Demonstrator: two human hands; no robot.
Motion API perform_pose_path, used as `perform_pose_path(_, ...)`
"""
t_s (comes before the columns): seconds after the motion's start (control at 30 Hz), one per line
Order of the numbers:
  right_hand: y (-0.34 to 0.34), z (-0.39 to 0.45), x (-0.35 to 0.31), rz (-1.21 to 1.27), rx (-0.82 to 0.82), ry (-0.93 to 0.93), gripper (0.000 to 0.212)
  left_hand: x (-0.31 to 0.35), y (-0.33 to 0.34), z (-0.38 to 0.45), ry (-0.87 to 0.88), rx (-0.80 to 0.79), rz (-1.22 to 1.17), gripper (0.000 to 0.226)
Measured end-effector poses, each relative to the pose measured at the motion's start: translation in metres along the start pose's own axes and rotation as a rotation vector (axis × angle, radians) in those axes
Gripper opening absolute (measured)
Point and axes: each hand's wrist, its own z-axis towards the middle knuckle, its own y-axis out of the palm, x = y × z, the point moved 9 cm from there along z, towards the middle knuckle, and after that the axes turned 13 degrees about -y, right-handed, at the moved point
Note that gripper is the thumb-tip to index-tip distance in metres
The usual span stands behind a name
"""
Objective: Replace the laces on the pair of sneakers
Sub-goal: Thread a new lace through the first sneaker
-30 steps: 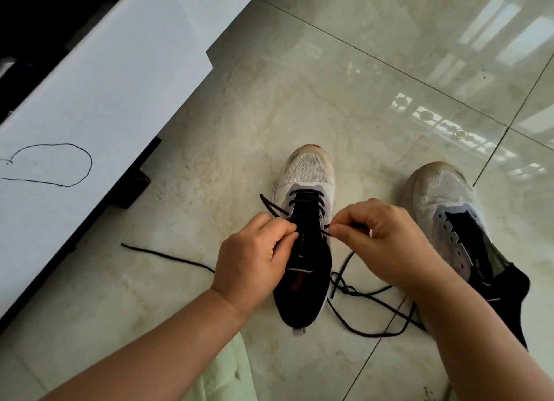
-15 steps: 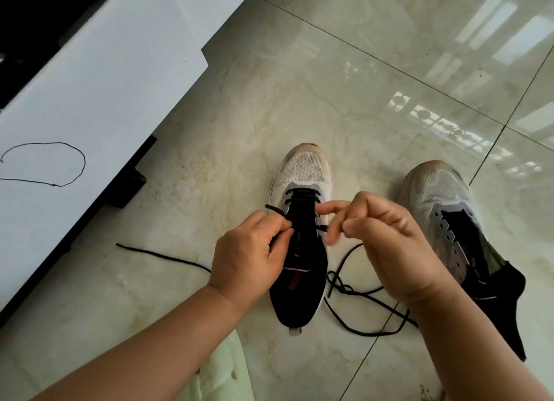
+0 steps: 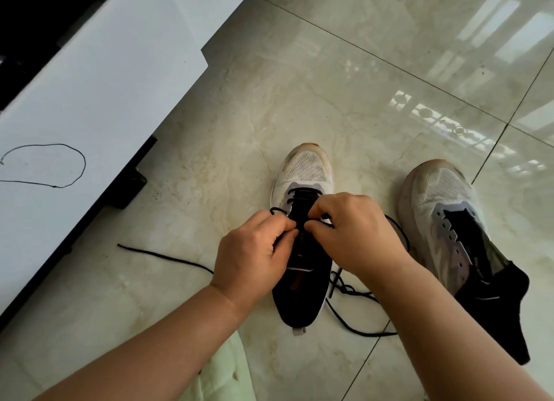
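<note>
Two white-and-black sneakers stand on the tiled floor, toes away from me. The left sneaker (image 3: pixel 302 172) has a black lace (image 3: pixel 353 322) threaded through its upper eyelets. My left hand (image 3: pixel 254 250) pinches the lace's left strand at the shoe's left eyelet row. My right hand (image 3: pixel 353 235) pinches the lace over the tongue on the right side. Loose lace trails on the floor both left and right of the shoe. The right sneaker (image 3: pixel 443 196) has no lace in its eyelets.
A white cabinet top (image 3: pixel 99 100) with a thin black loop of cord (image 3: pixel 54 166) on it runs along the left, on black feet. Pale green cloth (image 3: pixel 224 376) lies at the bottom near my left forearm. Glossy floor tiles stretch beyond the shoes.
My right hand has moved left and down onto the shoe's tongue, next to my left hand. The lace loop at the right has pulled in closer to the shoe.
</note>
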Motion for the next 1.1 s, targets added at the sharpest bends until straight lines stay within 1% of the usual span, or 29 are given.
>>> perform_pose_path(0.07,0.001,0.002,-0.001,-0.058,-0.001,-0.006,0.012,0.0,0.001,0.0,-0.006,-0.001,-0.01,0.012)
perform_pose_path(0.13,-0.001,0.0,-0.001,-0.022,0.039,-0.026,0.009,-0.001,0.0,0.0,-0.009,0.006,-0.006,0.011)
perform_pose_path(0.2,-0.006,-0.005,0.002,0.109,0.119,-0.014,0.006,-0.003,-0.002,-0.001,-0.018,0.023,0.003,0.01)
perform_pose_path(0.3,-0.01,-0.021,0.014,0.383,0.242,0.073,0.013,-0.004,-0.003,-0.002,-0.032,0.036,0.001,0.008)
perform_pose_path(0.4,-0.008,-0.038,0.026,0.621,0.306,0.147,0.018,-0.002,0.001,-0.003,-0.034,0.003,-0.006,0.009)
perform_pose_path(0.47,-0.01,-0.045,0.03,0.76,0.35,0.147,0.016,-0.001,0.003,-0.003,-0.037,-0.018,-0.018,0.011)
perform_pose_path(0.57,-0.019,-0.05,0.033,0.883,0.406,0.111,0.006,-0.002,0.005,-0.003,-0.044,-0.031,-0.035,0.012)
perform_pose_path(0.67,-0.016,-0.056,0.036,0.939,0.393,0.109,0.008,0.002,0.004,-0.004,-0.033,-0.04,-0.032,0.011)
perform_pose_path(0.7,-0.015,-0.057,0.036,0.932,0.382,0.118,0.011,0.004,0.003,-0.004,-0.016,-0.038,-0.026,0.01)
perform_pose_path(0.77,-0.012,-0.059,0.039,0.825,0.357,0.158,0.016,0.01,0.001,-0.005,0.024,-0.038,-0.033,0.011)
perform_pose_path(0.83,-0.016,-0.059,0.04,0.582,0.348,0.195,0.019,0.014,0.0,-0.003,0.043,-0.05,-0.061,0.016)
perform_pose_path(0.9,-0.021,-0.055,0.032,0.363,0.307,0.175,0.014,0.017,0.0,-0.001,0.042,-0.053,-0.039,0.02)
perform_pose_path(1.0,-0.006,-0.052,0.024,0.132,0.16,0.202,0.042,0.013,0.003,0.002,-0.019,-0.088,-0.039,0.018)
perform_pose_path(1.03,-0.002,-0.052,0.023,0.066,0.158,0.223,0.046,0.01,0.004,0.003,-0.047,-0.102,-0.07,0.018)
perform_pose_path(1.07,0.0,-0.054,0.023,0.045,0.199,0.256,0.047,0.009,0.003,0.004,-0.054,-0.101,-0.092,0.017)
perform_pose_path(1.1,0.001,-0.057,0.026,0.079,0.272,0.309,0.046,0.01,0.002,0.004,-0.041,-0.091,-0.092,0.016)
